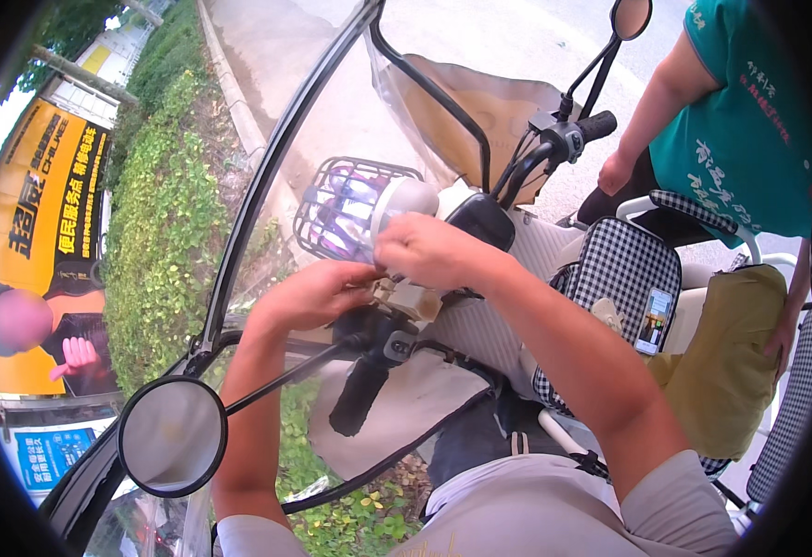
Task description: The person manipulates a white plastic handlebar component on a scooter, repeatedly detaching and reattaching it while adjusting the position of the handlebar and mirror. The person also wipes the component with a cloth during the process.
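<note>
Both of my hands work close together over the inner end of the left handlebar of an electric scooter. My left hand (321,293) has its fingers drawn together at a small pale part (408,301) beside the handlebar. Curled into a closed grip just above that part is my right hand (429,252). Whatever either hand pinches is hidden by the fingers. The black left handgrip (360,397) lies below my left hand, with a switch housing (395,347) at its upper end. Ahead of my hands is a black wire basket (360,173) holding clear and purple packages.
A round mirror (172,434) and a windshield frame (267,176) stand at left. The right handgrip (597,124) is beyond my right arm. A phone (655,321) lies on the checked seat (624,265). A person in a green shirt (735,139) stands at right. A hedge (169,223) runs alongside.
</note>
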Demonstrator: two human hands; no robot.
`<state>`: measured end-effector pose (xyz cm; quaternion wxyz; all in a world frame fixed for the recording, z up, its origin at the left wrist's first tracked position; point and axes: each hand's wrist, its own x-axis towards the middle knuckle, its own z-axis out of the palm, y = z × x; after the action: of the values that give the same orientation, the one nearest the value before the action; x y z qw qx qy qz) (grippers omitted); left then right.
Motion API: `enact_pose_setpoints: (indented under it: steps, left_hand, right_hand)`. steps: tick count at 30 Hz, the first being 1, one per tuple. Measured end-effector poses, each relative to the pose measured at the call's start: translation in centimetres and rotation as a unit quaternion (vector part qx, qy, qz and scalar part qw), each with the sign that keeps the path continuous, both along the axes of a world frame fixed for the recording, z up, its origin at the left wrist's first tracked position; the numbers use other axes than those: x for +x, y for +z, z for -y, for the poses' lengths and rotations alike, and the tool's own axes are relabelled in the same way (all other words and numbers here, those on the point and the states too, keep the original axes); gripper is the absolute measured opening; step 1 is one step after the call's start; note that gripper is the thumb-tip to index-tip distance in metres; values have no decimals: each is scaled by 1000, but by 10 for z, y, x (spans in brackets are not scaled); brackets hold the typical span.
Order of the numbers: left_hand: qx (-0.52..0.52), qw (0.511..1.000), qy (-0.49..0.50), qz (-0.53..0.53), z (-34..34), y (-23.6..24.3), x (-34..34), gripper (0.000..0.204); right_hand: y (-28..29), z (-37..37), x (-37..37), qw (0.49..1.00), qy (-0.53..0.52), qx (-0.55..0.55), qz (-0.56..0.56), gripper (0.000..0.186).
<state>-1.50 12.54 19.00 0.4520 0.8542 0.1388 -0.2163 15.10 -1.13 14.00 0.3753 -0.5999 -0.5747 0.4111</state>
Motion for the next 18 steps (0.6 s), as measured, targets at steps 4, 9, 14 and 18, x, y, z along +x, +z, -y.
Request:
enact_pose_setpoints:
  steps: [4,9,14,18]
  left_hand:
    - [-30,998,59,23,3,-7,-5,33]
    - [6,998,15,58,-3,-10,-8,34]
    - [36,997,32,58,6,-6,-8,34]
    - [65,997,37,24,10,3,-8,35]
  right_hand:
    - [-11,-1,-1,971,-54,-96,-214,37]
    - [-34,18,-7,898,-127,-108,-407,39]
    - [-45,32,-12,901,-87,-48,-422,41]
    - [-42,34,-17,898,-106,-37,-426,41]
